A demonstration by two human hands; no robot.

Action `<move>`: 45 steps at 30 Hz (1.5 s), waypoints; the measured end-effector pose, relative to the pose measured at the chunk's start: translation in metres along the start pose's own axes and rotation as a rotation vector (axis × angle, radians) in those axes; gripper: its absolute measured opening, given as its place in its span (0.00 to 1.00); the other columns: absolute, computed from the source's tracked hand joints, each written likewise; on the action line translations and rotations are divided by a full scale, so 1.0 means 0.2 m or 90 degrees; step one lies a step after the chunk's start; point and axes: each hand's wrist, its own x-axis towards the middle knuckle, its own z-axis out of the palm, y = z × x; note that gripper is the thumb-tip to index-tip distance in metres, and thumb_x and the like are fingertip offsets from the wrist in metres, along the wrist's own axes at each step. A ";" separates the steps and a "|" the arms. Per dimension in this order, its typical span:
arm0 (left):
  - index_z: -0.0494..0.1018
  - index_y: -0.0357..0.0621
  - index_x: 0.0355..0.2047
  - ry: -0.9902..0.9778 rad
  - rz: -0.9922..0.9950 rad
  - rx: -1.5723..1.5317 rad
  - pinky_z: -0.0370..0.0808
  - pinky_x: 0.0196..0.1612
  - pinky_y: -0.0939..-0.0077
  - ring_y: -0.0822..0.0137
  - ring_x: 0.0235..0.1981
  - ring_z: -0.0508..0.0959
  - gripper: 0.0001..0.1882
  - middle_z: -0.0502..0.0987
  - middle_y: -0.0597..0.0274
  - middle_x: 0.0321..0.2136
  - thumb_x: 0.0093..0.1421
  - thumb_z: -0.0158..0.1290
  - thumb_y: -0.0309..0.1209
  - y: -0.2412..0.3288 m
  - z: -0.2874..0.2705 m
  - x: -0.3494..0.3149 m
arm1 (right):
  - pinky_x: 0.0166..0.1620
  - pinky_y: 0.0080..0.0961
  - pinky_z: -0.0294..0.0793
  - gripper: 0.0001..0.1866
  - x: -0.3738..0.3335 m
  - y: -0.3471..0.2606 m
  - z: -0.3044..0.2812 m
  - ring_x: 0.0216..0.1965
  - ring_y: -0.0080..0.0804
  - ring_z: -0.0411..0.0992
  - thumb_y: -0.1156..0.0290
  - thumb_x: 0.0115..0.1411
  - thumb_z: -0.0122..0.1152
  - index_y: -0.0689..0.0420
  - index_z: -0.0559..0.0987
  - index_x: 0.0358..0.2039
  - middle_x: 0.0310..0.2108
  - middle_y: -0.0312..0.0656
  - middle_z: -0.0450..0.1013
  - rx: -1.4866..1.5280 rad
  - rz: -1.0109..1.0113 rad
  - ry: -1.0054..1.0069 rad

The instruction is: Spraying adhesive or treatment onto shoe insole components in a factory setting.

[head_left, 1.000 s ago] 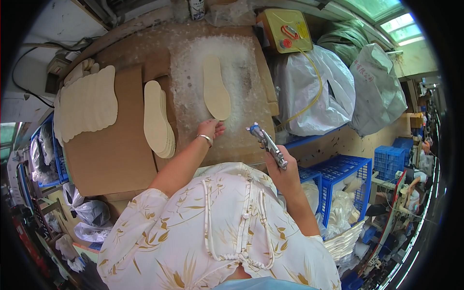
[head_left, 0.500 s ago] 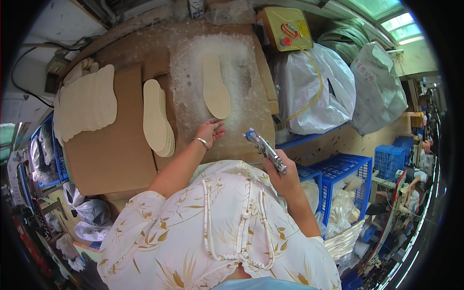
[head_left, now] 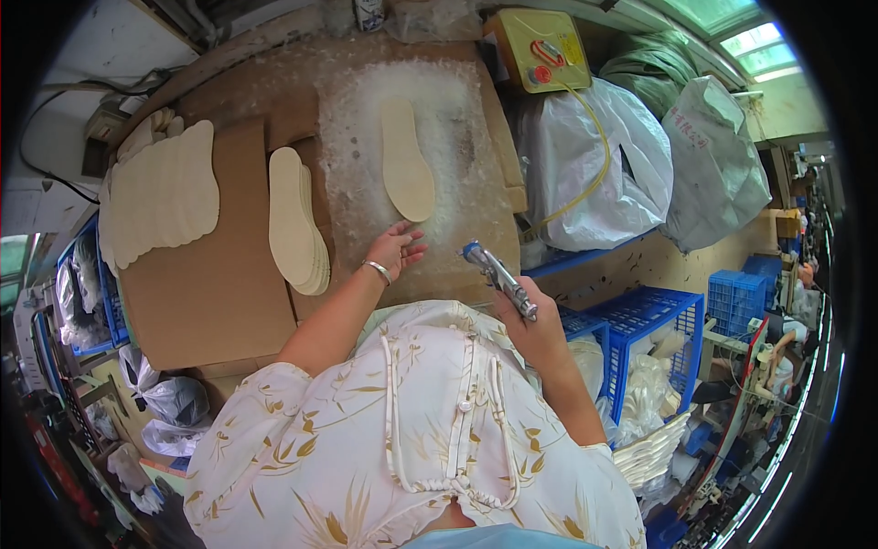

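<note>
A single cream insole point(head_left: 408, 163) lies flat on the whitened, crusted patch of the work surface, its wider end toward me. Just below that end is my left hand point(head_left: 397, 251), fingers apart, with nothing held. Its fingertips are close to the insole's near edge; whether they touch it I cannot tell. My right hand point(head_left: 538, 322) is wrapped round a silver spray gun point(head_left: 501, 282), whose blue-ringed nozzle points up and left. To the left of the patch sits a stack of cream insoles point(head_left: 294, 220). Farther left, more insoles point(head_left: 163, 190) lie overlapped in a wide row.
Brown cardboard point(head_left: 197, 302) covers the bench under the stacks. At the back right, a yellow metal can point(head_left: 535, 50) with a yellowish hose point(head_left: 599, 174) stands beside a white plastic sack point(head_left: 599, 165). Blue crates point(head_left: 658, 316) holding wrapped goods are at my right. Farther right, another person point(head_left: 782, 357) is partly visible.
Almost nothing differs. The spray gun's nozzle has shifted very slightly in my right hand's grip, and my left hand stays by the insole's near end.
</note>
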 end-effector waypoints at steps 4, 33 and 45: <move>0.58 0.48 0.62 -0.009 -0.005 0.005 0.80 0.37 0.73 0.61 0.39 0.80 0.25 0.73 0.57 0.48 0.64 0.42 0.21 0.01 0.00 -0.01 | 0.28 0.28 0.69 0.10 -0.01 0.00 -0.02 0.21 0.42 0.70 0.68 0.60 0.62 0.60 0.74 0.36 0.21 0.48 0.72 -0.012 0.041 0.051; 0.58 0.48 0.61 -0.020 -0.018 0.012 0.80 0.36 0.72 0.61 0.39 0.80 0.25 0.74 0.56 0.48 0.64 0.42 0.21 0.02 -0.02 0.00 | 0.27 0.31 0.69 0.10 0.00 0.05 0.01 0.21 0.47 0.69 0.67 0.60 0.62 0.59 0.74 0.35 0.20 0.49 0.71 -0.016 0.038 -0.005; 0.64 0.49 0.53 0.010 0.003 -0.022 0.80 0.34 0.73 0.63 0.36 0.80 0.17 0.76 0.59 0.42 0.64 0.49 0.28 0.00 -0.01 0.02 | 0.26 0.29 0.68 0.10 0.15 0.02 0.00 0.19 0.42 0.67 0.67 0.60 0.61 0.59 0.74 0.35 0.19 0.47 0.70 0.000 0.007 0.082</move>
